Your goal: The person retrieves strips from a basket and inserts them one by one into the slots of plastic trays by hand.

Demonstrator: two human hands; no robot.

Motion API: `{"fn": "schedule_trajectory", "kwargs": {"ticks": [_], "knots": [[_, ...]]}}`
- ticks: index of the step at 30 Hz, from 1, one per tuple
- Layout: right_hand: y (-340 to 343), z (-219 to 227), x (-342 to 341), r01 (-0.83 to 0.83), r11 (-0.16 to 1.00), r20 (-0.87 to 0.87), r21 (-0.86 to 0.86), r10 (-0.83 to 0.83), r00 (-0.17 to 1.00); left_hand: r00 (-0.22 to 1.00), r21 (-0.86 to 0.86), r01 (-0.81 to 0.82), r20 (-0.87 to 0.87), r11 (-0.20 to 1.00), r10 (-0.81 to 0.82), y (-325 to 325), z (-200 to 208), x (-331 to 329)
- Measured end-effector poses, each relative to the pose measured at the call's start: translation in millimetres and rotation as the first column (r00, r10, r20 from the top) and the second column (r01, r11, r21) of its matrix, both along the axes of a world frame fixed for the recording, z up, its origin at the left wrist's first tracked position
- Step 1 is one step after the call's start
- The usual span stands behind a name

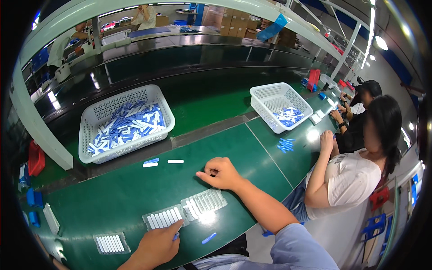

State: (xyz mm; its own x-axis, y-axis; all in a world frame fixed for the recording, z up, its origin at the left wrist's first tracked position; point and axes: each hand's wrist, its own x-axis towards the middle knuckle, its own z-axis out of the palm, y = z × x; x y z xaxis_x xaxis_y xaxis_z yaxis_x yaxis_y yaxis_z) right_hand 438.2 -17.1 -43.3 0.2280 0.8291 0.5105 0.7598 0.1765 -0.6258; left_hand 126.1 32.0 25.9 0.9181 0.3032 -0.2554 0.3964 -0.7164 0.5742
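Note:
My left hand (159, 245) rests by the near edge of a clear slotted tray (164, 218) with several slim white pieces in a row. Its index finger stretches onto the tray's corner. The other fingers are curled, and a slim blue piece (176, 236) shows at them. My right hand (220, 173) is above the green table, fingers curled and thumb side leftward; whatever it holds, if anything, is hidden. Just below it lies a second clear tray (204, 204) of white pieces, adjoining the first. A loose blue piece (209, 238) lies near the table's front edge.
A large white basket (162, 96) of blue and white pieces stands back left, a smaller white basket (255, 92) back right. Loose white pieces (175, 161) lie between. Another filled tray (111, 243) is at left. A co-worker (351, 180) sits at the right beside blue pieces (285, 145).

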Motion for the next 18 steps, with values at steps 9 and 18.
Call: {"fn": "schedule_trajectory", "kwargs": {"ticks": [9,18], "knots": [[-1.6,-4.4,-1.0,-0.024,1.0,0.119,0.009,0.022,0.993,0.881,-0.089,-0.196,0.422,0.977,0.215,0.0,-14.6,3.2],[4.4,-4.9,-8.0,0.025,0.999,0.133,0.027,-0.029,0.991,0.85,-0.616,-0.185,0.29,0.766,0.439,-29.8,-59.8,4.6]]}}
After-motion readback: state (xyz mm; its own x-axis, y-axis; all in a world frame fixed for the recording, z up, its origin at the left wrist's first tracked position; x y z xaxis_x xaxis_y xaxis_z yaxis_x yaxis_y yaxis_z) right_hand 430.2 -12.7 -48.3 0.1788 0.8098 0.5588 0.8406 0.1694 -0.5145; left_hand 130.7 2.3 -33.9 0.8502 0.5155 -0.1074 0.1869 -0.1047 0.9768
